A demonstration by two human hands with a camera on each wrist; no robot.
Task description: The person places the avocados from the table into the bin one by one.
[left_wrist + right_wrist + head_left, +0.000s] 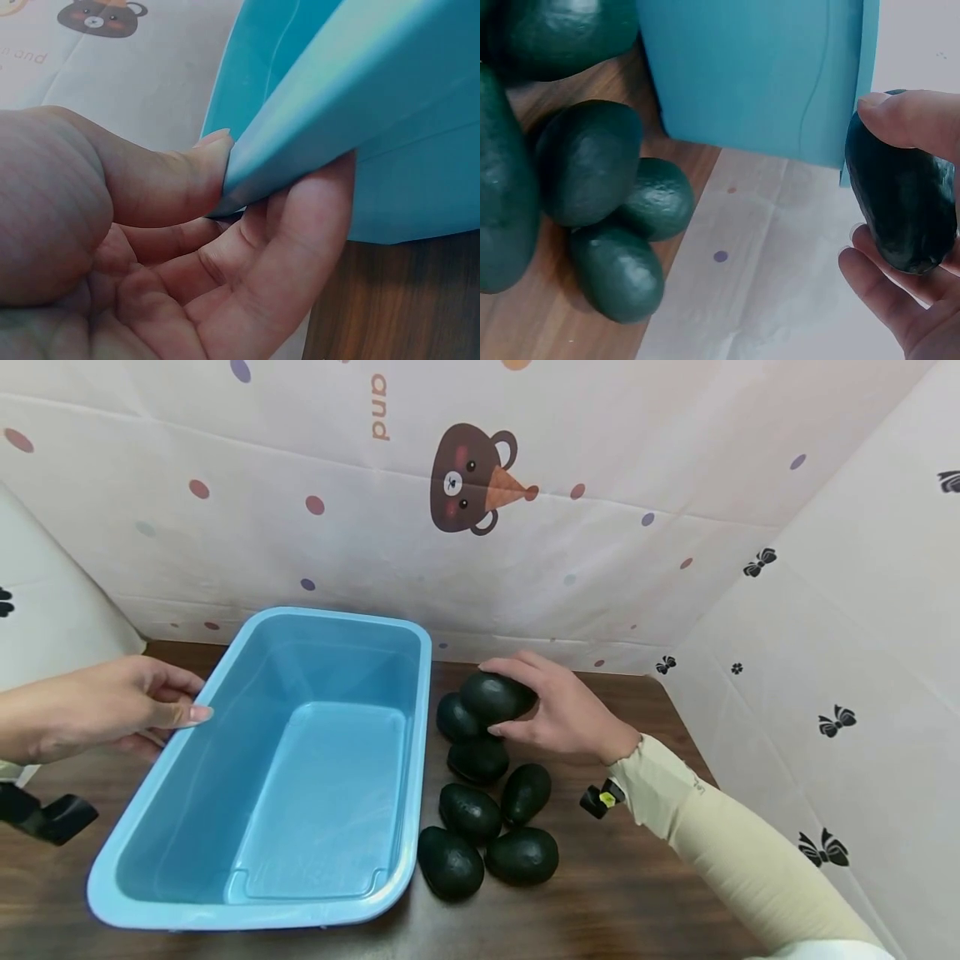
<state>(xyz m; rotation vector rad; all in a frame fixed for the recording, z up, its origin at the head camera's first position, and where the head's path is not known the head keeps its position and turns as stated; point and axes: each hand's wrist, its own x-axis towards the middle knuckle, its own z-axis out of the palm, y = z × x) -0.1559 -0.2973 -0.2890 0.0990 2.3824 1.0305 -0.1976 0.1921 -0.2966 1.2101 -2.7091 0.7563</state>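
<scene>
A blue plastic basin (352,810) stands on the table with bare inner walls and floor in sight. At its left rim, my left hand (120,706) pinches the edge; the left wrist view has the thumb on one side of the rim (300,112) and fingers beneath. To the right of the basin, my right hand (558,706) grips a dark green avocado (497,696), thumb on one side and fingers on the other. In the right wrist view this avocado (900,199) is held clear of the others. Several more avocados (470,812) lie close together beside the basin's right wall.
The brown wooden table (600,885) carries everything. A white sheet wall (360,552) with dots and a bear print rises behind the basin. Another white wall (780,693) with bow prints borders the right side.
</scene>
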